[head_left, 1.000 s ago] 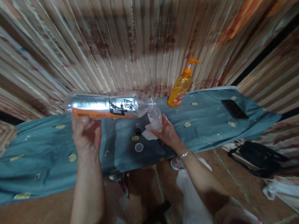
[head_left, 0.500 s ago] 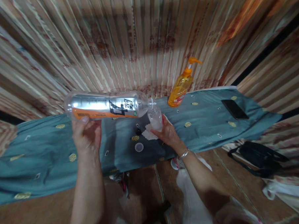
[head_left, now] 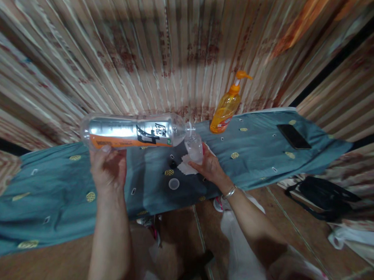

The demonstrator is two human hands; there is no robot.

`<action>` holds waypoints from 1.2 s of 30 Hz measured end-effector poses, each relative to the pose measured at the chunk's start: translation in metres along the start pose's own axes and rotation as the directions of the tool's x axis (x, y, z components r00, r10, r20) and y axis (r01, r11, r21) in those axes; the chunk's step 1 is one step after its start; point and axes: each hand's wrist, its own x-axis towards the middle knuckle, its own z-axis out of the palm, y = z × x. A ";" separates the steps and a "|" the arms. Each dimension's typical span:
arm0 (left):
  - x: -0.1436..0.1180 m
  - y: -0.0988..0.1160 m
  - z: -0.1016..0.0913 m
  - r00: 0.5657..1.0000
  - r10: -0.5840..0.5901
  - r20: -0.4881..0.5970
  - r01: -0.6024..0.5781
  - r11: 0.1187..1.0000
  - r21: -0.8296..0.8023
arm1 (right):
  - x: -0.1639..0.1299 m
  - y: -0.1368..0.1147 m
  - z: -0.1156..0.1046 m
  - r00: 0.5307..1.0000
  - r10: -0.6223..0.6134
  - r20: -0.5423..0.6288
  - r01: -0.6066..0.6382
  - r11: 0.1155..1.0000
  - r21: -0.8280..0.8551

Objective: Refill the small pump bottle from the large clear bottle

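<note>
The large bottle's label [head_left: 130, 133] is silver and orange, the cloth [head_left: 63, 200] yellow-patterned teal.

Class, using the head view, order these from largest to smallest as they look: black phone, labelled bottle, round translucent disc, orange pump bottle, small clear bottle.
1. Labelled bottle
2. Orange pump bottle
3. Black phone and small clear bottle: too alike to rank; the right hand partly covers the latter
4. Round translucent disc

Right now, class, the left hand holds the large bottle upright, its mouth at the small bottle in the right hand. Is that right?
Not upright: the head view shows the large bottle lying roughly level in the left hand, its mouth at the small bottle in the right hand.
</note>
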 end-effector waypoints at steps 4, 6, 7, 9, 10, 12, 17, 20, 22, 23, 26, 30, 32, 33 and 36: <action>0.000 0.000 0.000 1.000 0.001 0.004 -0.001 1.000 0.017 | 0.000 0.000 0.000 1.000 -0.004 0.001 0.004 1.000 -0.008; 0.000 0.000 0.000 1.000 0.008 0.009 -0.008 0.999 0.038 | -0.001 0.002 0.002 1.000 -0.009 -0.007 0.009 1.000 -0.016; 0.000 0.001 -0.001 1.000 0.012 0.014 -0.013 0.998 0.055 | -0.001 0.002 0.002 1.000 -0.012 -0.012 0.012 1.000 -0.021; 0.000 0.001 -0.002 0.999 0.011 0.048 -0.016 0.995 0.095 | -0.001 0.004 0.004 1.000 -0.018 -0.023 0.018 0.999 -0.027; 0.000 0.001 -0.003 0.998 0.007 0.068 -0.015 0.994 0.111 | -0.001 0.004 0.004 0.999 -0.021 -0.025 0.020 0.999 -0.027; 0.000 0.001 -0.004 0.997 0.014 0.075 -0.023 0.994 0.109 | -0.001 0.005 0.004 0.999 -0.023 -0.023 0.022 1.000 -0.022; -0.001 0.002 -0.001 0.999 0.019 0.029 -0.020 0.998 0.064 | -0.001 0.004 0.002 1.000 -0.013 -0.016 0.013 1.000 -0.007; -0.002 0.002 0.001 0.999 0.009 0.040 -0.011 0.999 0.045 | 0.000 0.002 0.000 1.000 -0.017 -0.004 0.017 1.000 0.019; -0.001 0.001 0.001 0.999 0.012 0.030 -0.013 0.999 0.034 | 0.000 0.001 0.000 1.000 -0.013 -0.005 0.014 1.000 0.022; -0.001 0.001 0.001 1.000 0.013 0.024 -0.013 0.999 0.033 | 0.000 0.001 -0.001 1.000 -0.011 -0.007 0.011 1.000 0.021; -0.001 0.001 0.001 1.000 0.023 0.019 -0.023 0.999 0.043 | 0.000 0.002 0.000 1.000 -0.016 0.000 0.016 1.000 0.022; -0.001 0.001 0.001 0.998 0.021 0.053 -0.026 0.996 0.090 | 0.000 0.003 0.001 1.000 -0.018 -0.011 0.018 1.000 -0.005; -0.001 0.002 0.000 0.998 0.017 0.054 -0.022 0.994 0.106 | 0.000 0.003 0.001 1.000 -0.015 -0.018 0.015 1.000 -0.016; -0.001 0.002 0.000 0.999 0.022 0.050 -0.027 0.994 0.107 | 0.000 0.002 0.001 1.000 -0.016 -0.016 0.016 1.000 -0.015; 0.000 0.002 -0.001 0.997 0.036 0.065 -0.044 0.991 0.125 | 0.000 0.001 0.000 1.000 -0.019 -0.007 0.019 1.000 -0.003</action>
